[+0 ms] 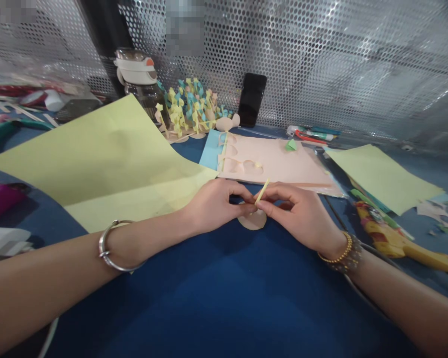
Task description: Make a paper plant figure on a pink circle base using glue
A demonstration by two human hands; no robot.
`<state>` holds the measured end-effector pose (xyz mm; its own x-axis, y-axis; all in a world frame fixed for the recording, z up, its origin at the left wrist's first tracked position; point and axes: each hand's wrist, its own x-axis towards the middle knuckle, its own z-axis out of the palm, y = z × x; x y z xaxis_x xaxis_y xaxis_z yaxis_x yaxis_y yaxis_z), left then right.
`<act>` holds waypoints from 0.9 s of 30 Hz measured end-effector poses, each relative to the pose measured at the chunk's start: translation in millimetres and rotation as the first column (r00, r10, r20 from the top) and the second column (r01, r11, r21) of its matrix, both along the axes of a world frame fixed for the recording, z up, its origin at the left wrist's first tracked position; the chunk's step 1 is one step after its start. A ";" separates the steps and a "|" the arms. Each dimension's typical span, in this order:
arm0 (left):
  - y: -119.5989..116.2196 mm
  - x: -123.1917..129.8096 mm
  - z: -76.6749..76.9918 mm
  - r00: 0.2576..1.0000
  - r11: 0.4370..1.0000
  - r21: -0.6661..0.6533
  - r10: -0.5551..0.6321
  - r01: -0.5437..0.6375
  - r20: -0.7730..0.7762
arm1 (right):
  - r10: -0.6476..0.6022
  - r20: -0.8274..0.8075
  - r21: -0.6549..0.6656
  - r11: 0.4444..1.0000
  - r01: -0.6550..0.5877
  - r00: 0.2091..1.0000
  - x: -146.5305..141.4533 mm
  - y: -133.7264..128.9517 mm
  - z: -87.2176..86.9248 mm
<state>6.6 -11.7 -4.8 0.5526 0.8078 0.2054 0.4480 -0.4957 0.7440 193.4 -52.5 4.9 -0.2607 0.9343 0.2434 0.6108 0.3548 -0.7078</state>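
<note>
A: Main thing?
B: Yellow paper strip [262,192], upright and tilted, at the middle of the bench [227,298], by the upper edge of a pale paper disc [253,220]. Can't tell whether strip and disc touch.
A: Hands?
B: Right hand [302,209] pinches the strip, thumb against index finger. Left hand [218,204] has thumb and fingertips together at the disc; can't tell what they grip, contact's hidden.
A: Wrists?
B: Silver bangle [103,246] left, gold bead bracelet [345,251] right.
A: Around them?
B: Big yellow-green sheet [97,144] on the left, partly behind the left forearm. Pink paper stack [276,159] just beyond the hands, rounded cut-outs along its left side, small green paper piece [290,145] on top. More yellow-green paper [388,174] to the right, with a yellow hand tool [392,238] nearer, type unclear.
A: Back row?
B: Lidded bottle [138,74], cluster of yellow, blue and pink paper decorations [194,107], dark phone [252,99] propped near-upright before a perforated metal panel [302,59], a few pens [313,133] right of the phone.
</note>
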 end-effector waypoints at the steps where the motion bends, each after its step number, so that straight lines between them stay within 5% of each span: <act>1: -0.5 -0.1 0.4 1.000 1.000 -0.004 -0.001 0.001 0.009 | 0.000 0.000 0.006 1.000 0.000 1.000 0.2 -0.2 -0.1; 17: -0.1 -2.5 2.9 0.996 0.994 -0.099 0.046 -0.039 0.074 | 0.014 -0.048 0.007 1.000 -0.014 0.999 -1.3 -1.7 0.9; 27: -3.3 -1.9 5.1 0.996 0.997 -0.028 0.075 -0.074 0.053 | 0.067 -0.041 0.022 0.998 -0.066 0.997 -2.5 -1.2 0.3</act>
<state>4.6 -15.0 0.3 0.4793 0.8518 0.2113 0.4421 -0.4423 0.7803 190.9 -53.7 5.2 -0.3113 0.9097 0.2747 0.5559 0.4088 -0.7238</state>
